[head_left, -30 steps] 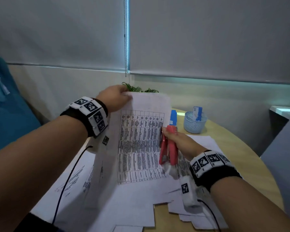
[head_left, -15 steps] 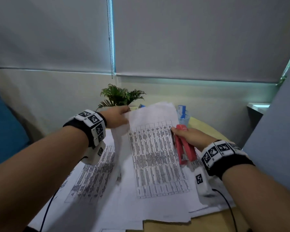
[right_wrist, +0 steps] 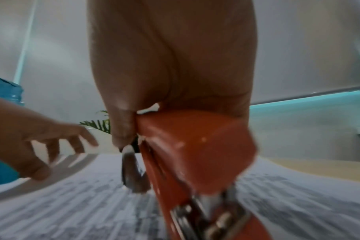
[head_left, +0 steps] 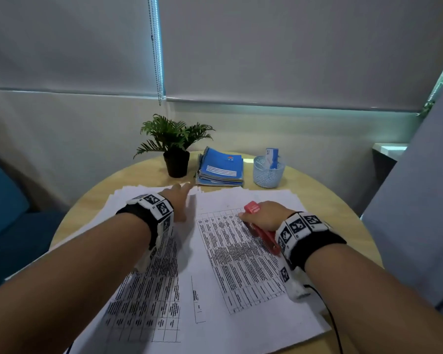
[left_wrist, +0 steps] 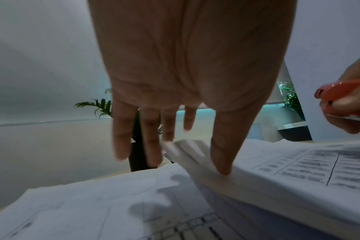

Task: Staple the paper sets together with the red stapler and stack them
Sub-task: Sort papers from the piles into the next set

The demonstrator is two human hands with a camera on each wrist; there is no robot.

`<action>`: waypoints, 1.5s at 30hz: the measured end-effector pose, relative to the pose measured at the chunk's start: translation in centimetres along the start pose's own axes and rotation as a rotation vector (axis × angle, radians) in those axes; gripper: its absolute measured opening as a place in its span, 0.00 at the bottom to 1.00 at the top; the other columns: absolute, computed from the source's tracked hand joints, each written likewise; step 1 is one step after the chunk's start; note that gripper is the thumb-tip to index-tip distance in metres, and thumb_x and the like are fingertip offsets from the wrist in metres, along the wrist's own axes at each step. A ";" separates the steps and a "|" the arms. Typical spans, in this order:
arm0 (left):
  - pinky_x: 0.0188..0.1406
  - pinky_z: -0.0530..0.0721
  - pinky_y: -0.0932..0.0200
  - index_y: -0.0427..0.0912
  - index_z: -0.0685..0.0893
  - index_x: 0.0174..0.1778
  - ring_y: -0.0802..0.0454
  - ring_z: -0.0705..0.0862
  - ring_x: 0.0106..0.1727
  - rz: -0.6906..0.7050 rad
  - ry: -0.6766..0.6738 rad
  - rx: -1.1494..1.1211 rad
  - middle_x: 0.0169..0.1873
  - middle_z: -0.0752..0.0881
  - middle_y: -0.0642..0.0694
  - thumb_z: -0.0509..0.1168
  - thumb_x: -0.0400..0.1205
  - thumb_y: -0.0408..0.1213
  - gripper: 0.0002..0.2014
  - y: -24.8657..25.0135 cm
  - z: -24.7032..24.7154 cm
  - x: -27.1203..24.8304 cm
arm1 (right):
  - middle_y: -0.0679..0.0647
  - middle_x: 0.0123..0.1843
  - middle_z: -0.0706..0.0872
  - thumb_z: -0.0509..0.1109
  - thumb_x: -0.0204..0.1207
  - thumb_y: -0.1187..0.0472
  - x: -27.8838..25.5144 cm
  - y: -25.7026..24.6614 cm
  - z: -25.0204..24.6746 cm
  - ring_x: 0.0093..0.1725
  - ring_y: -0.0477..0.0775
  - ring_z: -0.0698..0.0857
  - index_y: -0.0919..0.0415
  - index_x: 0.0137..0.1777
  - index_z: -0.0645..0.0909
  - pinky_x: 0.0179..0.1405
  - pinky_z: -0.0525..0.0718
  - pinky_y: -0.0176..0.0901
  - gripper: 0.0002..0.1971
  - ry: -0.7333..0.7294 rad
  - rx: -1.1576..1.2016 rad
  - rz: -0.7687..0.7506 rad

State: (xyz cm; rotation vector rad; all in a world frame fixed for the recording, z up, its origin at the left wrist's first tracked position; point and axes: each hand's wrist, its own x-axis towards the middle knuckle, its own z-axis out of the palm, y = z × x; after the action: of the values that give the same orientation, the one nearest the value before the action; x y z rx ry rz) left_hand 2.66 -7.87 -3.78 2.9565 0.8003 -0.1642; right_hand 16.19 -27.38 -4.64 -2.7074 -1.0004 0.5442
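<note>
Gripping the red stapler (head_left: pixel 262 229) in my right hand (head_left: pixel 265 216), I rest it on the right edge of the printed paper set (head_left: pixel 241 261) that lies flat on the round wooden surface (head_left: pixel 325 198). My fingers curl around the stapler's body, its front end pointing toward the far side; in the right wrist view the stapler (right_wrist: pixel 197 151) fills the lower middle, its metal hinge parts showing near the camera.

My left hand (head_left: pixel 178 200) is spread, fingers straight and apart, reaching toward the far left corner of that paper set. In the left wrist view my left hand (left_wrist: pixel 185 78) has the thumb tip touching the layered edge of the sheets (left_wrist: pixel 197 155), while the other fingers hover just beyond it, holding nothing.

More printed sheets (head_left: pixel 149 290) lie under and to the left of the set, beneath my left forearm. On the far side of the surface stand a small potted plant (head_left: pixel 174 146), a stack of blue notebooks (head_left: pixel 221 167) just right of it, and a pale mesh cup (head_left: pixel 268 173) farther right.
</note>
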 end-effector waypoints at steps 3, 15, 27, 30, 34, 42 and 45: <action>0.69 0.72 0.51 0.39 0.58 0.79 0.42 0.74 0.72 -0.116 -0.134 0.082 0.73 0.72 0.39 0.57 0.84 0.41 0.28 -1.5 0.9 0.1 | 0.54 0.56 0.83 0.70 0.71 0.36 0.1 -1.5 0.4 0.53 0.54 0.81 0.60 0.61 0.78 0.50 0.77 0.44 0.30 -0.039 -0.072 -0.014; 0.56 0.77 0.54 0.44 0.74 0.63 0.40 0.78 0.66 -0.013 -0.251 0.046 0.73 0.70 0.39 0.56 0.81 0.34 0.14 -5.0 1.0 0.9 | 0.57 0.68 0.80 0.71 0.77 0.52 1.3 -4.2 0.7 0.64 0.57 0.79 0.60 0.72 0.73 0.54 0.74 0.42 0.26 -0.132 -0.326 -0.136; 0.68 0.74 0.53 0.47 0.69 0.77 0.46 0.76 0.66 0.172 -0.312 0.023 0.67 0.74 0.45 0.68 0.76 0.56 0.34 -2.1 1.0 1.0 | 0.58 0.67 0.76 0.63 0.83 0.55 4.6 -7.0 2.2 0.66 0.60 0.78 0.61 0.72 0.67 0.62 0.77 0.51 0.20 -0.053 -0.499 -0.199; 0.64 0.71 0.60 0.46 0.80 0.68 0.52 0.76 0.66 0.176 -0.266 -0.071 0.67 0.77 0.50 0.69 0.77 0.51 0.25 -2.6 0.9 1.2 | 0.60 0.68 0.74 0.55 0.86 0.55 5.4 -8.2 2.2 0.67 0.62 0.77 0.61 0.71 0.69 0.61 0.75 0.49 0.17 -0.065 -0.486 -0.190; 0.66 0.68 0.62 0.49 0.87 0.59 0.54 0.74 0.70 0.180 -0.248 -0.162 0.71 0.76 0.55 0.72 0.75 0.47 0.17 -3.3 1.0 1.7 | 0.60 0.67 0.72 0.56 0.84 0.56 6.8 -9.1 3.0 0.66 0.62 0.78 0.56 0.66 0.71 0.58 0.75 0.53 0.14 -0.075 -0.519 -0.169; 0.71 0.68 0.57 0.56 0.71 0.75 0.52 0.71 0.73 0.225 -0.254 -0.067 0.74 0.73 0.52 0.70 0.77 0.43 0.29 -2.6 1.1 1.5 | 0.59 0.67 0.73 0.53 0.85 0.54 7.8 -8.9 3.8 0.57 0.57 0.79 0.59 0.70 0.68 0.50 0.73 0.47 0.17 -0.125 -0.440 -0.176; 0.75 0.63 0.56 0.56 0.64 0.79 0.51 0.67 0.76 0.246 -0.281 0.010 0.78 0.68 0.52 0.66 0.80 0.44 0.31 -2.3 1.2 1.4 | 0.60 0.69 0.73 0.56 0.86 0.58 7.6 -9.2 3.7 0.66 0.60 0.78 0.63 0.73 0.65 0.58 0.75 0.49 0.18 -0.121 -0.422 -0.157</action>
State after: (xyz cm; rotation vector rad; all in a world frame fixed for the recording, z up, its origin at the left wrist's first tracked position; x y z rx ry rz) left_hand 2.59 -5.29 -5.21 2.9140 0.3991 -0.5519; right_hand 14.64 -15.25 -7.17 -2.9401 -1.4948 0.5217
